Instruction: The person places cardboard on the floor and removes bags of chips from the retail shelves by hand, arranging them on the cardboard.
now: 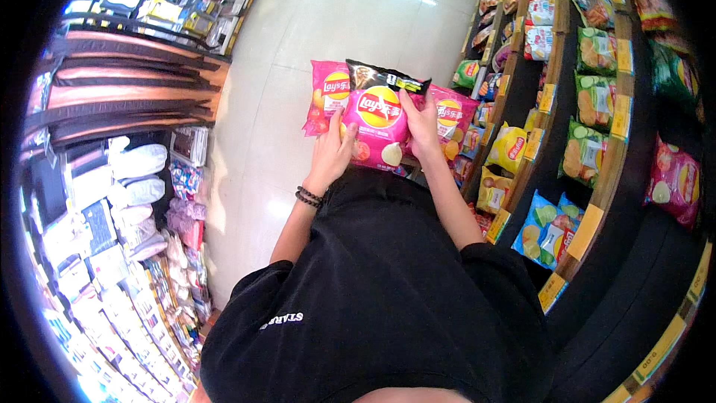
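Note:
In front of my body I hold a bunch of chip bags with both hands. Foremost is a pink Lay's chip bag (376, 133) bearing a yellow and red logo. My left hand (334, 148), with dark bead bracelets at its wrist, grips this bag's left side, its thumb on the front. My right hand (420, 123) grips the right side near the top. Behind the front bag, a black snack bag (386, 74) shows its upper part. Further pink chip bags stick out at the left (326, 98) and right (454, 117). The fingers behind the bags are hidden.
Tiered shelves (607, 179) with price labels run along my right, holding green chip bags (584, 148), a yellow bag (508, 145), blue bags (545, 229) and a pink bag (674, 179). Racks of packaged goods (131, 190) stand at the left. Pale tiled floor (358, 5) lies between.

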### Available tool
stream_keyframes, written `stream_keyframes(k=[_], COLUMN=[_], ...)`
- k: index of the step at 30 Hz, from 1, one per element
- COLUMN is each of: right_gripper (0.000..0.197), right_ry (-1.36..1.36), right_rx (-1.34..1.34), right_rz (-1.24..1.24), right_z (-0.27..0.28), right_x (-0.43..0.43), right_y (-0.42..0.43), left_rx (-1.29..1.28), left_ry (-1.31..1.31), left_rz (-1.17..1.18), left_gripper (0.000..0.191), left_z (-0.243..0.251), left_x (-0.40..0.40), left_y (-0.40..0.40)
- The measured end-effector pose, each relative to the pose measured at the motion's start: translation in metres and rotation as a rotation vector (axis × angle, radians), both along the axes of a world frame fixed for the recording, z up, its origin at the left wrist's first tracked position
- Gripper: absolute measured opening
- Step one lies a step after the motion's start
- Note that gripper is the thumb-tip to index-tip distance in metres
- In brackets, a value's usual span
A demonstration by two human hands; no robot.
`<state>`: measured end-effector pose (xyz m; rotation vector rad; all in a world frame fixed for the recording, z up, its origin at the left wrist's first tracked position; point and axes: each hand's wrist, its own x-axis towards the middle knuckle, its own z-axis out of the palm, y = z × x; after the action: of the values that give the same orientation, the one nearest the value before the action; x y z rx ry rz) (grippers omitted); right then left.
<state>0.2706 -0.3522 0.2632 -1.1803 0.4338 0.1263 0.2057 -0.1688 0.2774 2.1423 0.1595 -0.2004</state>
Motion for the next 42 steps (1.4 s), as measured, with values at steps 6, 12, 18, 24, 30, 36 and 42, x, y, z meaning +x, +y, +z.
stream_keyframes(k=[6, 12, 18, 24, 30, 36, 42], right_gripper=[0.039, 0.036, 0.051, 0.058, 0.028, 0.034, 0.022], right_ry=[-0.028, -0.016, -0.021, -0.174, -0.240, -0.525, -1.121], right_rx=[-0.034, -0.002, -0.116, -0.372, -0.337, -0.156, 0.402], right_rz=[0.109, 0.162, 0.237, 0.107, 0.117, 0.425, 0.232], right_z=[-0.033, -0.060, -0.070, -0.078, -0.027, 0.128, 0.262], right_x=[0.024, 0.060, 0.072, 0.069, 0.036, -0.020, -0.069], right_y=[0.046, 0.078, 0.081, 0.066, 0.033, 0.031, 0.081], left_rx=[0.102, 0.115, 0.158, 0.183, 0.159, 0.121, 0.122], left_ry=[-0.050, -0.040, 0.037, -0.032, -0.101, -0.034, -0.195], left_rz=[0.246, 0.297, 0.269, 0.254, 0.248, 0.228, 0.191], left_gripper=[0.050, 0.049, 0.048, 0.049, 0.047, 0.050, 0.050], left_z=[-0.042, -0.060, -0.068, -0.085, -0.089, -0.092, -0.093], left_x=[-0.002, 0.022, 0.038, 0.038, 0.039, 0.049, 0.040], left_y=[0.027, 0.049, 0.060, 0.063, 0.067, 0.066, 0.073])
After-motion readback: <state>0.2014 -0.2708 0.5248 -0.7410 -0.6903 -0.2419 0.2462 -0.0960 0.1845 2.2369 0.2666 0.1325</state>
